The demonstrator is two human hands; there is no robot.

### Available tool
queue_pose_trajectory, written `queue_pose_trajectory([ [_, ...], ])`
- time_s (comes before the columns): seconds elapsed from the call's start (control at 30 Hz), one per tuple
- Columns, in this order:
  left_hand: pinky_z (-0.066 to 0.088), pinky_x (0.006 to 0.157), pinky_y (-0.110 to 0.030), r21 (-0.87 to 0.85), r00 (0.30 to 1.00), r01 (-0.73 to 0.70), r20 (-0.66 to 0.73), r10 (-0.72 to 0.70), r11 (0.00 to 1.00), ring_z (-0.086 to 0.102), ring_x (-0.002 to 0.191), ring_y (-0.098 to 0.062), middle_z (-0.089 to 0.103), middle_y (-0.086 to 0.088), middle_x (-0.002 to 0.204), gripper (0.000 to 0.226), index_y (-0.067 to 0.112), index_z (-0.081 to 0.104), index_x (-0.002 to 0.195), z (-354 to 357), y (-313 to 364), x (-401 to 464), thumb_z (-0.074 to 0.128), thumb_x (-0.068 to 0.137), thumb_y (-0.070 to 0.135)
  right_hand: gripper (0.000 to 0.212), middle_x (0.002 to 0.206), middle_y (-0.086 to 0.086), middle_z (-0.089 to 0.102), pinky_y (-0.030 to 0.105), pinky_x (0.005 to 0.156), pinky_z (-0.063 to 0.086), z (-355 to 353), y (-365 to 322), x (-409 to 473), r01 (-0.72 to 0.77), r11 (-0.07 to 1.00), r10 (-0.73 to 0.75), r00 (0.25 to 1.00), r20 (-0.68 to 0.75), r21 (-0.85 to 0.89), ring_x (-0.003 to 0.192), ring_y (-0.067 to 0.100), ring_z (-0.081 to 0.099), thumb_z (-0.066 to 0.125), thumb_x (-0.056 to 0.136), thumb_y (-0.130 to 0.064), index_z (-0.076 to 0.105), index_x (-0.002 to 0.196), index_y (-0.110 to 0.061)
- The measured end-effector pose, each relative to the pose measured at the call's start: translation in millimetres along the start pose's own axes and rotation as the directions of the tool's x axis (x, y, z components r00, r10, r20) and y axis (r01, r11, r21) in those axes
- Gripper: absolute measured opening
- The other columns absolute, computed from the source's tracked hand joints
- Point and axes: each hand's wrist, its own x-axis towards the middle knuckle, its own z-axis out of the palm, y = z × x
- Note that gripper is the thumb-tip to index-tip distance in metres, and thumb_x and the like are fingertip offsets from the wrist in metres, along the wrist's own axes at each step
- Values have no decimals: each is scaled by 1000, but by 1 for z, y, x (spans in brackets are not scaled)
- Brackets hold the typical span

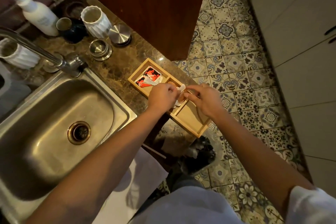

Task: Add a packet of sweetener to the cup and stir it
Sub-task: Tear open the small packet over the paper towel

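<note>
A small white and orange-brown sweetener packet [181, 90] is pinched between my left hand [161, 96] and my right hand [203, 99], each holding one end, just above the wooden tray [189, 116]. The tray sits on the brown marble counter and has several compartments; red, black and white packets [151, 78] lie in its far one. A white ribbed cup [95, 21] stands at the back of the counter beside the metal lids. My hands hide the tray's middle compartment.
A steel sink [60, 120] with a tap [36, 51] fills the left. A white pump bottle [39, 15], a dark jar, two metal lids [120, 33] and another white ribbed cup [18, 54] stand behind. A black-lined bin [198, 152] sits on the patterned floor.
</note>
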Motion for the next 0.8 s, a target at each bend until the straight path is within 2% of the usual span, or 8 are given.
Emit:
queue_pose_trajectory([
  [0.1,50,72,-29,-99,1000,-12,13,13,995,65,80,-12,75,6,85,13,23,79,88,-8,0,-2,71,90,33,37,93,-7,59,17,62,35,-1,-4,2,-7,1000,7,1000,21,24,83,11,56,64,93,-49,67,127,-33],
  [0.23,49,74,-27,-138,999,-32,25,36,990,65,81,-10,73,7,86,14,18,79,93,-20,2,-9,71,91,30,27,95,-2,61,29,73,49,-6,-8,3,-70,983,57,995,79,170,85,15,59,68,91,-43,72,114,-28],
  [0.33,50,78,-28,-149,999,-35,17,38,988,66,85,-12,74,5,91,17,16,79,97,-31,2,-18,73,90,31,25,91,-4,58,25,69,45,-14,-11,1,-34,957,10,996,84,289,79,11,56,72,89,-41,74,108,-24],
  [0.43,52,77,-29,-192,999,-38,23,43,981,66,83,-10,74,6,89,17,16,79,97,-46,4,-28,74,89,30,19,88,-6,59,23,66,41,-23,-20,-5,45,938,-72,995,65,345,74,7,53,72,89,-42,74,101,-27],
  [0.5,49,73,-24,-236,999,-39,24,46,971,66,83,-7,73,9,87,16,17,78,99,-60,8,-36,73,90,30,15,90,-2,65,25,66,45,-30,-29,-9,66,912,-100,993,63,405,74,11,57,71,89,-41,73,98,-29],
  [0.6,49,74,-22,-312,999,-45,-7,46,949,67,87,-5,74,11,89,13,23,78,97,-80,16,-52,73,90,32,16,94,1,72,32,72,57,-43,-49,-19,36,854,-94,992,87,519,81,20,67,71,91,-33,75,101,-22],
  [0.7,52,71,-27,-446,998,-45,-50,25,894,67,78,-11,74,6,83,3,31,77,86,-100,25,-72,75,88,32,10,90,-3,76,18,69,56,-59,-75,-32,36,770,-109,991,76,637,78,6,71,71,92,-20,77,101,-17],
  [0.8,49,68,-28,-510,995,-65,-98,18,858,63,74,-7,74,6,84,8,29,78,91,-119,31,-98,74,88,34,9,84,-7,75,9,60,48,-74,-101,-47,28,715,-122,989,85,698,67,-5,64,70,93,-17,77,98,-16],
])
